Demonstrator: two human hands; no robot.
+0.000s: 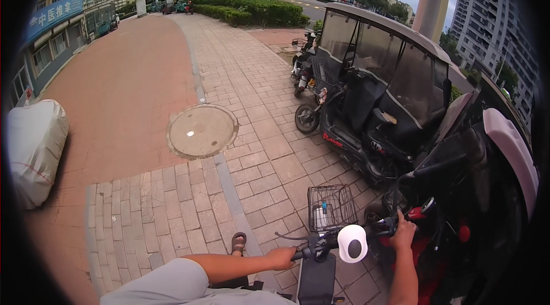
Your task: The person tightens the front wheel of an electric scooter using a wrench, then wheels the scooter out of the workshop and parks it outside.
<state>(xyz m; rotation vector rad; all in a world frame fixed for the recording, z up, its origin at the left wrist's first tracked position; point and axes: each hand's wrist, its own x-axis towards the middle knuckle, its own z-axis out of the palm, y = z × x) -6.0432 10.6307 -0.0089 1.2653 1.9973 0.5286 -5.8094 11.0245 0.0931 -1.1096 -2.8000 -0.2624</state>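
Observation:
A bike with a black handlebar (327, 242) stands in front of me, slightly right of centre. My left hand (281, 258) is wrapped around its left grip, with a thin brake lever (291, 237) just ahead. At the right end of the bar, my right hand (404, 233) is closed about the grip, its index finger stretched forward; the grip is mostly hidden. Between the hands sits a white rounded piece with a dark oval (352, 244). A black wire basket (332, 207) is fixed in front, with a small blue-and-white item inside. Below the bar is a dark flat-topped body (316, 279).
A black-and-red vehicle (458, 213) stands tight against my right side. Beyond it is a covered three-wheeler (372, 87), then parked scooters (303, 67). A manhole cover (202, 131) lies in the brick paving ahead. A silver-covered vehicle (35, 147) stands at left; hedges (252, 10) line the road.

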